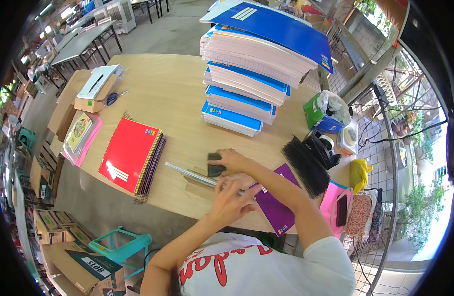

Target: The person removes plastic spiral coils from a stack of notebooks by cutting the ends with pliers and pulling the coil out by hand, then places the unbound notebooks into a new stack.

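Note:
My right hand (231,160) grips a dark, block-like piece (216,166) over the near part of the table. Just below it, my left hand (231,198) is curled at the right end of a long, pale metallic strip (180,169). What its fingers pinch is hidden. The strip lies along a flat piece of brown board (198,188) near the table's front edge. A purple notebook (276,209) lies to the right, partly under my right forearm. Left of the strip sits a stack of spiral notebooks with a red cover (130,153) on top.
Tall stacks of blue-covered paper (232,118) rise at the back. On the right are black binding coils (306,166), a tape dispenser (323,148), a green-blue box (327,111) and a yellow bag (360,175). Scissors (116,97) lie far left; a teal stool (122,246) stands below.

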The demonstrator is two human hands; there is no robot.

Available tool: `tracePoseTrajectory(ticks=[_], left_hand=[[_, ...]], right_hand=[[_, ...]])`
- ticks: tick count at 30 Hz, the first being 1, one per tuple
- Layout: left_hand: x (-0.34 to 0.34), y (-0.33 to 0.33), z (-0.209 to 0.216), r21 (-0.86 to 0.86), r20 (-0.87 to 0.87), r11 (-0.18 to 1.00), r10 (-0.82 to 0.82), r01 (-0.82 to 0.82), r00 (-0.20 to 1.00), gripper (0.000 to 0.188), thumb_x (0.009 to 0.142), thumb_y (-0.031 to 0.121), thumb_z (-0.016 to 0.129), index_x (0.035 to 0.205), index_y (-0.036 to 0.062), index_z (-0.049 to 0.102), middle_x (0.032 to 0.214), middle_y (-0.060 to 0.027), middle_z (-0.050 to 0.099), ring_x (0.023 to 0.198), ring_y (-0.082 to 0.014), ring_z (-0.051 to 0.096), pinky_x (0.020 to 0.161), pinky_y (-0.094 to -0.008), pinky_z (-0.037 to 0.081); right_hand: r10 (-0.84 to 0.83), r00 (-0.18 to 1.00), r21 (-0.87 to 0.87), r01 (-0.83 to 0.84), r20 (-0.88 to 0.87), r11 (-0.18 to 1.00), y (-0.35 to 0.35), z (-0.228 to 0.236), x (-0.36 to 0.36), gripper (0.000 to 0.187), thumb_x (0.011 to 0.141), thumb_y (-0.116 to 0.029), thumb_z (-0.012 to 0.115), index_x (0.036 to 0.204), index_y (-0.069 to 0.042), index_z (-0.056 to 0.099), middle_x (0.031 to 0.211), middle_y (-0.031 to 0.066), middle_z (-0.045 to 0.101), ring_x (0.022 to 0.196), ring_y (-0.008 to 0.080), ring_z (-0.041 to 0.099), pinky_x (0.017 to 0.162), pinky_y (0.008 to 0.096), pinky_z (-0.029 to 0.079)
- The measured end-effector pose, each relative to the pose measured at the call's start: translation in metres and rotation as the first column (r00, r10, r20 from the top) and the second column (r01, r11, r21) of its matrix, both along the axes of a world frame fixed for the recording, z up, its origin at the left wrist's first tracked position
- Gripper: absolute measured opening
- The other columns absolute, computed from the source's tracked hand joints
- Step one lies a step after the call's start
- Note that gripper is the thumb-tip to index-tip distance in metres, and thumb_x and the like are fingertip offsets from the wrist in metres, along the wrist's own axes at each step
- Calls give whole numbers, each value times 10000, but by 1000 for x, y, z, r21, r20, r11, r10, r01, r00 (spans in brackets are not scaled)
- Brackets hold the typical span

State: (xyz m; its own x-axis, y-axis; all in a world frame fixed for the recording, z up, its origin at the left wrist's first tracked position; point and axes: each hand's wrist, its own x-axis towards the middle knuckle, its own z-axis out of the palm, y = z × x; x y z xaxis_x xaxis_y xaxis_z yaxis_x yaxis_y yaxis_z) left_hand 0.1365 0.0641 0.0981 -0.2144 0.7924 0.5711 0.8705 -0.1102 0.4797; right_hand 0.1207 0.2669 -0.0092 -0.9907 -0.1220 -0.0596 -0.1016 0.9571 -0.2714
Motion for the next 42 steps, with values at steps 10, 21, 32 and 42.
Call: tracePoseTrajectory(ticks=[10,21,32,42], left_hand=[[-35,-13,-9,-38,-8,992,120,-120,993,238,704,224,804,874,186,642,875,25,596,853,-199,577,867,-433,345],[-44,-17,-7,-79,-45,997,22,-25,999,293,695,208,808,909,181,611,918,26,593,867,-201,574,821,-413,364],[-40,-32,1,-99,91,995,8,1,996,650,670,199,850,1234,163,529,1242,-75,537,1058,-249,566,867,-421,390],[-51,-37,-7,41,121,999,17,-22,992,747,642,243,875,1286,164,505,1338,-115,495,1155,-300,519,959,-460,377]], right_hand=[[8,961,-652,181,276,737,23,134,128,486,831,-403,694,1248,-154,701,1104,159,608,1058,285,563,931,381,428],[-35,987,-739,139,155,659,4,138,129,499,863,-401,655,1159,-2,710,1062,176,650,936,275,604,884,375,459],[46,987,-983,147,153,110,-7,128,133,528,800,-413,716,1189,-57,708,1075,136,622,1030,247,593,902,347,452],[-89,993,-777,121,84,618,-3,117,107,460,831,-388,721,1216,-136,714,957,144,597,907,263,582,837,361,463]])
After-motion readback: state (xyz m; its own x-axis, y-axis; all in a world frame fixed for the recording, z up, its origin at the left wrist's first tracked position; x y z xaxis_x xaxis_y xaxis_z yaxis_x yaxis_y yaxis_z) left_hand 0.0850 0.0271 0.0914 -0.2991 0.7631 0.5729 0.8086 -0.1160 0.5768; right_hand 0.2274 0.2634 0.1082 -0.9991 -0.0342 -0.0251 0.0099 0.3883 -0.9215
